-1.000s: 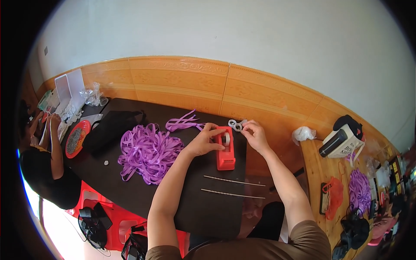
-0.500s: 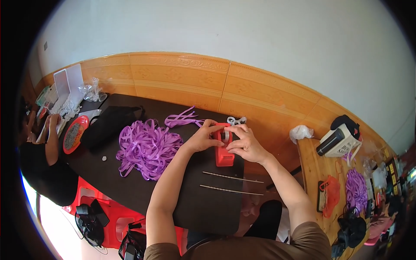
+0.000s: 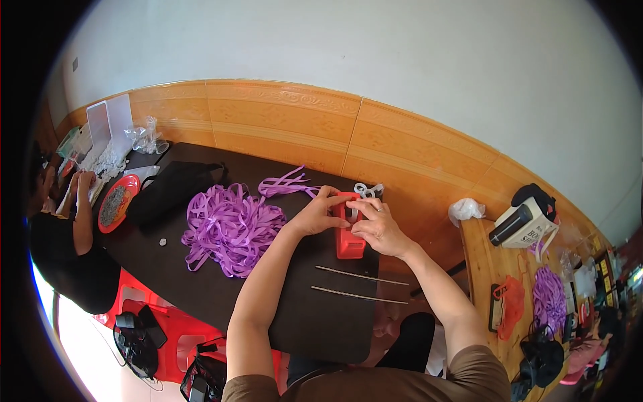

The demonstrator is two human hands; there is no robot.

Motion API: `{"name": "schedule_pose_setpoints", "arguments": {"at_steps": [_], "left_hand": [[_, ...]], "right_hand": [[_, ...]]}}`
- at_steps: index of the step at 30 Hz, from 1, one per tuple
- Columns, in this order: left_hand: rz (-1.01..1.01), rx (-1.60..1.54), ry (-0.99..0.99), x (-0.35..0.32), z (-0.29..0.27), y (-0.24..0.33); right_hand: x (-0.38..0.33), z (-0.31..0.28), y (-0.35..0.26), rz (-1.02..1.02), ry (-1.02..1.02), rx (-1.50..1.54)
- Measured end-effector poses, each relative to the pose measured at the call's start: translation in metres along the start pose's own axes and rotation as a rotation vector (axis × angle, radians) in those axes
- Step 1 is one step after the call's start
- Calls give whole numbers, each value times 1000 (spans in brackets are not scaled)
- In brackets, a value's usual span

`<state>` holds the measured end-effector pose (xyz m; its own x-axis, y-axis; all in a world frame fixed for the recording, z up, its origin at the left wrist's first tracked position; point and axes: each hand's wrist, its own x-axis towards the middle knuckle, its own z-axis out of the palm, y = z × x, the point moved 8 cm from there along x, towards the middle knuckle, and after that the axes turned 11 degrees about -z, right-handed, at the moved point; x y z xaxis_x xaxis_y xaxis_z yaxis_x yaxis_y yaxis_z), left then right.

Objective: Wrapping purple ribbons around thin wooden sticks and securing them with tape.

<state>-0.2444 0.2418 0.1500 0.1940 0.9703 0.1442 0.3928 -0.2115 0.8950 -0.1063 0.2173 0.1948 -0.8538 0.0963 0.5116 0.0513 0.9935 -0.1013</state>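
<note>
Both my hands are at a red tape dispenser [image 3: 349, 248] on the right end of the dark table. My left hand [image 3: 317, 214] grips its left side, thumb and fingers curled against the top. My right hand [image 3: 379, 229] grips it from the right, fingertips near the pale tape roll [image 3: 351, 214]; the exact finger contact on the roll is hard to see. To the left lies a big tangled heap of purple ribbon [image 3: 231, 231], with a smaller bundle of purple ribbon [image 3: 284, 184] behind it. Two thin metal rods [image 3: 362, 295] rest in front of the dispenser.
White-grey rolls [image 3: 369, 190] sit behind the dispenser. A black bag [image 3: 177, 191] and a red plate [image 3: 132, 181] of small grey bits lie left. Another person [image 3: 70, 254] works at the far left. A wooden table [image 3: 485, 268] with more purple ribbon stands right.
My right hand's fingers have shifted slightly on the dispenser and its tape roll. The view has moved a little; the dispenser stays between both hands.
</note>
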Motion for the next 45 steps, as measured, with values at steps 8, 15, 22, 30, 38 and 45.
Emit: {"name": "schedule_pose_setpoints", "arguments": {"at_steps": [8,15,22,30,38,45], "left_hand": [[9,26,-8,1,-1,0],[119,189,134,-6,-18,30],[237,484,245,-12,-3,52],[-103,704,243,-19,20,48],[-86,808,358,-28,22,64],[-65,683,402,-35,28,52]], "right_hand": [[-2,-17,-8,8,80,-135],[-7,-15,-5,5,125,-191],[-13,-19,-1,83,175,-136],[-37,-40,-16,177,353,-55],[-51,-18,7,392,365,48],[-22,-3,44,613,271,85]]}}
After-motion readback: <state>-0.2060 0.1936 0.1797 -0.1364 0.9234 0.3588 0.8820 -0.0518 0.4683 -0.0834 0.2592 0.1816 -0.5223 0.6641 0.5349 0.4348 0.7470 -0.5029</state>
